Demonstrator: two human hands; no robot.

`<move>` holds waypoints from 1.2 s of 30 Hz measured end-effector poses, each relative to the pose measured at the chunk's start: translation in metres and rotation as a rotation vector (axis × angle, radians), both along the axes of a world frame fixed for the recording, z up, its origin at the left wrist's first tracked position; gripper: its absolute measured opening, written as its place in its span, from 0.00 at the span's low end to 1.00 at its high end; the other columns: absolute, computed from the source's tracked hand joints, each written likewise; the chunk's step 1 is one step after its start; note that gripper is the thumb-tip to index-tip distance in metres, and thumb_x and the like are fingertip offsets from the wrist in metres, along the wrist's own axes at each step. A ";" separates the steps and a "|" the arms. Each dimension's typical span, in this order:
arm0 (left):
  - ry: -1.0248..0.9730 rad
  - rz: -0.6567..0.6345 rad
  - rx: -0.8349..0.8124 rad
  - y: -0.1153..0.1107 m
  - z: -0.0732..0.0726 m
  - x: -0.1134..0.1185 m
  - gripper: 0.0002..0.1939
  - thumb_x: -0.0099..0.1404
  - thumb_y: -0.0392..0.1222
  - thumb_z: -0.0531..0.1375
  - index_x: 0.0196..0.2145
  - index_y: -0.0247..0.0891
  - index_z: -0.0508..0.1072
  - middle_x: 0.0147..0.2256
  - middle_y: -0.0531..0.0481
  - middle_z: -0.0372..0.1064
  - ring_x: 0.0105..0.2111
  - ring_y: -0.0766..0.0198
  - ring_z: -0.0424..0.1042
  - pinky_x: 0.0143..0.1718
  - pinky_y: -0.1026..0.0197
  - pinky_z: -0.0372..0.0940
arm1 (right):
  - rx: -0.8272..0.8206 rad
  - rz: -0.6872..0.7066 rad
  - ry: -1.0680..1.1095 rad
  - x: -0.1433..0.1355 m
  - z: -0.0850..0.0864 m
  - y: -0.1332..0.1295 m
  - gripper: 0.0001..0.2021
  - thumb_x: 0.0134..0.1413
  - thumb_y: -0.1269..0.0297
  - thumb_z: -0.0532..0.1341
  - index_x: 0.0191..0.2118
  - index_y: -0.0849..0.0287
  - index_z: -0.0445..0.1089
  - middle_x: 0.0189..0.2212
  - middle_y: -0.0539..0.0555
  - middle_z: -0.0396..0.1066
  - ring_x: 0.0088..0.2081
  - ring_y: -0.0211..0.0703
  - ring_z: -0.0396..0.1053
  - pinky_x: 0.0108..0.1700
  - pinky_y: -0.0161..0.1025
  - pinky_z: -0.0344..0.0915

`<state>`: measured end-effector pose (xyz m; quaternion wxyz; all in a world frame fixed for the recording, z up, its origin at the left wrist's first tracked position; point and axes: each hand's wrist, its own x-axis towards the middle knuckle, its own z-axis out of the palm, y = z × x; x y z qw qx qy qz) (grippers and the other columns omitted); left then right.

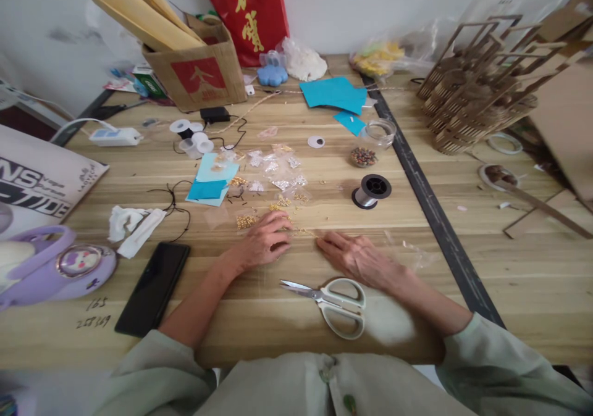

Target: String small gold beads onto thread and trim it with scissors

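Note:
A thin gold beaded strand point(303, 231) lies on the wooden table between my two hands. My left hand point(265, 241) curls over the strand's left end, beside a pile of gold beads point(246, 221); its fingers are bent, and anything in them is too small to make out. At the strand's right end, my right hand point(354, 255) rests on the table with its fingers pressed together at the strand's tip. Scissors point(331, 302) with pale handles lie slightly apart just below the hands. More gold beads point(280, 203) sit above my left hand.
A wire spool point(371, 191) and a jar of beads point(364, 155) stand behind my right hand. A black phone point(152, 289) lies at the left. Small bags point(280, 166) and blue paper point(208, 189) are farther back. Wooden frames point(482, 95) stand at the right.

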<state>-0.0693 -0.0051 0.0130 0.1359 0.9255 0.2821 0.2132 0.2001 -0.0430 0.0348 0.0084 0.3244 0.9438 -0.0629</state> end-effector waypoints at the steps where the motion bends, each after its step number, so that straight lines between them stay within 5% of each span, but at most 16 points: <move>1: 0.005 0.000 -0.004 0.000 0.001 0.000 0.05 0.62 0.32 0.59 0.29 0.37 0.74 0.42 0.45 0.71 0.55 0.54 0.61 0.57 0.49 0.60 | 0.003 0.001 0.000 0.000 0.000 0.000 0.15 0.64 0.68 0.52 0.54 0.64 0.62 0.44 0.61 0.67 0.38 0.44 0.70 0.32 0.37 0.64; 7: 0.090 0.010 -0.069 -0.002 0.012 -0.003 0.05 0.61 0.38 0.62 0.28 0.37 0.72 0.36 0.46 0.69 0.50 0.55 0.63 0.53 0.51 0.61 | 0.015 0.019 0.000 0.000 0.001 0.000 0.18 0.64 0.62 0.53 0.55 0.65 0.62 0.46 0.63 0.67 0.39 0.46 0.71 0.33 0.39 0.65; 19: 0.450 0.096 -0.044 -0.025 0.026 -0.002 0.10 0.63 0.44 0.60 0.29 0.36 0.69 0.32 0.46 0.68 0.39 0.55 0.62 0.44 0.52 0.58 | 0.027 -0.032 0.026 -0.003 0.008 -0.003 0.18 0.64 0.70 0.51 0.59 0.61 0.60 0.49 0.62 0.66 0.47 0.48 0.66 0.38 0.39 0.67; 24: 0.437 0.134 -0.037 -0.039 0.023 -0.002 0.07 0.65 0.41 0.57 0.31 0.35 0.68 0.33 0.45 0.67 0.39 0.55 0.62 0.46 0.51 0.58 | 0.077 0.010 0.190 -0.015 -0.004 0.006 0.24 0.64 0.56 0.54 0.61 0.62 0.59 0.56 0.64 0.61 0.59 0.56 0.54 0.58 0.54 0.57; 30: 0.350 0.175 -0.070 -0.046 0.018 -0.001 0.06 0.67 0.35 0.53 0.31 0.35 0.67 0.34 0.46 0.66 0.39 0.57 0.61 0.43 0.53 0.60 | 0.084 0.035 0.201 -0.020 -0.026 0.017 0.27 0.63 0.52 0.53 0.60 0.66 0.60 0.59 0.67 0.58 0.63 0.58 0.49 0.60 0.58 0.52; 36: 0.267 0.177 -0.115 -0.047 0.016 -0.004 0.08 0.67 0.34 0.52 0.30 0.36 0.67 0.33 0.46 0.65 0.38 0.58 0.61 0.41 0.56 0.61 | 0.059 0.002 0.223 -0.019 -0.025 0.021 0.28 0.64 0.52 0.52 0.61 0.67 0.59 0.58 0.68 0.60 0.62 0.56 0.50 0.60 0.57 0.54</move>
